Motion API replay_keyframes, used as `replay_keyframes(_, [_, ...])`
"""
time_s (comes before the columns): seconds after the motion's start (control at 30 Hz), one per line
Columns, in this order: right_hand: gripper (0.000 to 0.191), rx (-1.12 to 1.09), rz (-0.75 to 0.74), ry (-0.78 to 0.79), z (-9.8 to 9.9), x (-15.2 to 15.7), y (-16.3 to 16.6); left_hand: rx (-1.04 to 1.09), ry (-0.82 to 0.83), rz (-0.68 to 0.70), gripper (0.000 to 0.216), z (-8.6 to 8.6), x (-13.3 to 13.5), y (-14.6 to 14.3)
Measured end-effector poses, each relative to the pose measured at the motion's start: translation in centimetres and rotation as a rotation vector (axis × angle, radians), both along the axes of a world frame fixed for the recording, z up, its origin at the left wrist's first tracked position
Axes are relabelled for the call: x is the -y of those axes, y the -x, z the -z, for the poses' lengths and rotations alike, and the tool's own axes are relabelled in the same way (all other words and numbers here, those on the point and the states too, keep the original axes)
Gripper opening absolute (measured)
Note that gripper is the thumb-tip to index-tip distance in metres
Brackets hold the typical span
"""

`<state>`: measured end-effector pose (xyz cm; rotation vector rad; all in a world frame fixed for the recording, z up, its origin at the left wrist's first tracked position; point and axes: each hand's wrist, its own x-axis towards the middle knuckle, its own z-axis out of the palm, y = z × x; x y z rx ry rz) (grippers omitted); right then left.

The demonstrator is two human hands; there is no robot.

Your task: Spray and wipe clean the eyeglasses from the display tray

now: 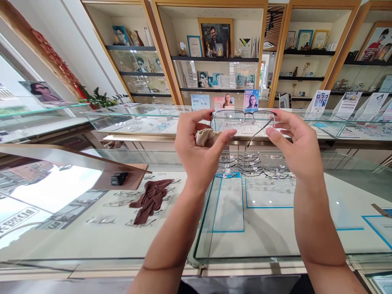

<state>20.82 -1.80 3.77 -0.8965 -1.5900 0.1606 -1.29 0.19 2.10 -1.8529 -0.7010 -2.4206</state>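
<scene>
The raised left hand [197, 141], a beige cloth [203, 137] bunched in its palm, grips one end of the eyeglasses [248, 114], aloft above the glass counter [269, 239], long axis running level left to right, one temple [260, 132] slanting down-left, the separate right hand [298, 141] pinching the other end.

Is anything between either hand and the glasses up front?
Nothing visible is: the left hand and right hand hold the glasses directly, at opposite ends. A pale cloth is bunched in the left hand, below the frame's top edge.
</scene>
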Motion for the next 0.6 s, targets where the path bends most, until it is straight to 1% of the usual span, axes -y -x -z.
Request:
replay_keyframes(0.1, [0.045,-0.006,0.012,0.006,0.1,-0.2,0.1,0.005,0.028,0.02,0.043,0.1,-0.5,0.0])
replay_keyframes(0.3, [0.038,-0.013,0.033,-0.063,0.3,-0.3,0.6,0.002,0.081,0.148,0.044,0.6,-2.6,0.5])
replay_keyframes(0.43, [0.038,0.006,0.044,-0.064,0.2,-0.2,0.5,-0.014,0.078,0.166,0.043,0.9,-3.7,0.7])
replay_keyframes(0.6, [0.035,-0.021,0.042,-0.073,-0.2,0.5,0.4,-0.042,0.066,0.179,0.045,0.9,-4.0,1.0])
